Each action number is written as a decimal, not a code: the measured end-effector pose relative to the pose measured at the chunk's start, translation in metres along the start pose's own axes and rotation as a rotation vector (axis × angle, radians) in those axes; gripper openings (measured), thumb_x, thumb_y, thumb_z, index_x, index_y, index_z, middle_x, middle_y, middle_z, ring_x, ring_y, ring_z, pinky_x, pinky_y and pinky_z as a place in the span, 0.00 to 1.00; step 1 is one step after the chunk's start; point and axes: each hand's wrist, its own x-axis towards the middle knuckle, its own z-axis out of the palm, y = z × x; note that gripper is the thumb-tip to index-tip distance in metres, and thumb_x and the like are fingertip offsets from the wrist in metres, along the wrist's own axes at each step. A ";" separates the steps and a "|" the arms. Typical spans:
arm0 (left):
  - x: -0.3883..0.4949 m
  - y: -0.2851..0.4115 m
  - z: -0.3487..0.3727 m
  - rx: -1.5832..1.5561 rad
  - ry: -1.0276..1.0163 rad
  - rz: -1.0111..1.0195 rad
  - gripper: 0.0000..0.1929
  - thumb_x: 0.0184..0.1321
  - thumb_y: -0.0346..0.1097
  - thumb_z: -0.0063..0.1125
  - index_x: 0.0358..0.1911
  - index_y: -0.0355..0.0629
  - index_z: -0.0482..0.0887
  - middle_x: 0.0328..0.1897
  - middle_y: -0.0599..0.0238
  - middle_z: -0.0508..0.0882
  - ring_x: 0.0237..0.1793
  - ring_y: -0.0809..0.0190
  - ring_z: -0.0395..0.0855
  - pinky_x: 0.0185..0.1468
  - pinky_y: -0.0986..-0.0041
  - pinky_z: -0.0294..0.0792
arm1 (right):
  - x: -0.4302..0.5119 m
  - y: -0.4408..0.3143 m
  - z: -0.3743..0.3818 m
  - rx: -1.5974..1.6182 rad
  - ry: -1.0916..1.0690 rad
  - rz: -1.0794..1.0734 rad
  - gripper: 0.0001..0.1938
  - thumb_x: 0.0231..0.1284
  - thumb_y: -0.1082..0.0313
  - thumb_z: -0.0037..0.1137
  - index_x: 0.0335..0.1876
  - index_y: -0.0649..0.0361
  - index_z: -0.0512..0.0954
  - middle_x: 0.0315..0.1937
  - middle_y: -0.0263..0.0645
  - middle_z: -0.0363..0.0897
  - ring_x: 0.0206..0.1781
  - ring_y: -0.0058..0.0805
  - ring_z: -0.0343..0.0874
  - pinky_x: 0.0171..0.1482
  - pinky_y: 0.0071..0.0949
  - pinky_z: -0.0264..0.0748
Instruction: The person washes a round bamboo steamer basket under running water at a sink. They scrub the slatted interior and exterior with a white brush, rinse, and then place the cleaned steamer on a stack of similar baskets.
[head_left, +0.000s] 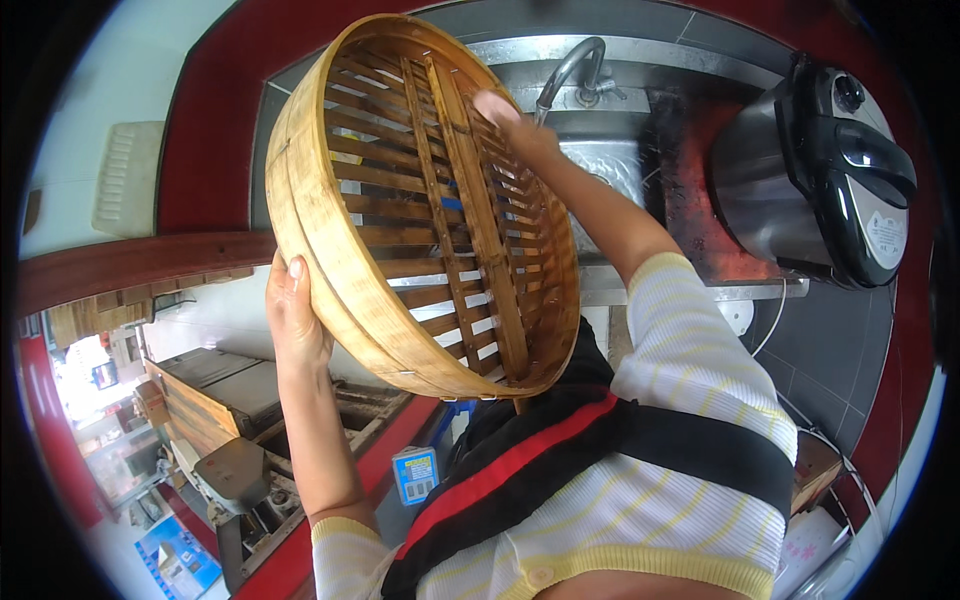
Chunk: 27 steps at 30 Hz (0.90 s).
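Observation:
A round bamboo steamer basket with a slatted base is tilted up on its side in front of me. My left hand grips its outer rim at the lower left. My right hand is at the basket's upper right, closed around a pale pinkish thing that I cannot name, close to the inner wall; whether it touches is unclear. Just behind that hand, a curved metal faucet reaches over a stainless steel sink, where the water looks stirred.
A large electric pressure cooker stands on the wet counter right of the sink. A white plastic board or tray is at the far left. At the lower left stand wooden-sided equipment and a blue-labelled box.

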 end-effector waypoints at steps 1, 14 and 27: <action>0.000 0.000 0.000 0.029 0.004 0.003 0.22 0.68 0.48 0.47 0.55 0.37 0.70 0.38 0.64 0.81 0.34 0.69 0.82 0.37 0.79 0.76 | -0.015 0.006 0.004 0.328 -0.162 0.229 0.19 0.67 0.63 0.36 0.63 0.47 0.68 0.46 0.47 0.80 0.46 0.46 0.81 0.45 0.44 0.77; -0.005 0.001 0.002 0.025 0.109 -0.049 0.19 0.68 0.49 0.47 0.50 0.40 0.73 0.35 0.67 0.80 0.32 0.71 0.79 0.34 0.81 0.73 | 0.005 -0.001 0.009 0.002 0.103 0.033 0.16 0.68 0.58 0.36 0.59 0.43 0.67 0.46 0.47 0.79 0.48 0.48 0.80 0.48 0.47 0.74; -0.018 0.020 0.009 0.523 -0.042 0.165 0.47 0.58 0.45 0.61 0.71 0.33 0.42 0.70 0.47 0.59 0.66 0.56 0.61 0.67 0.69 0.55 | -0.036 -0.068 -0.053 0.402 0.137 -0.071 0.23 0.65 0.60 0.44 0.66 0.50 0.66 0.46 0.54 0.79 0.46 0.53 0.79 0.51 0.44 0.73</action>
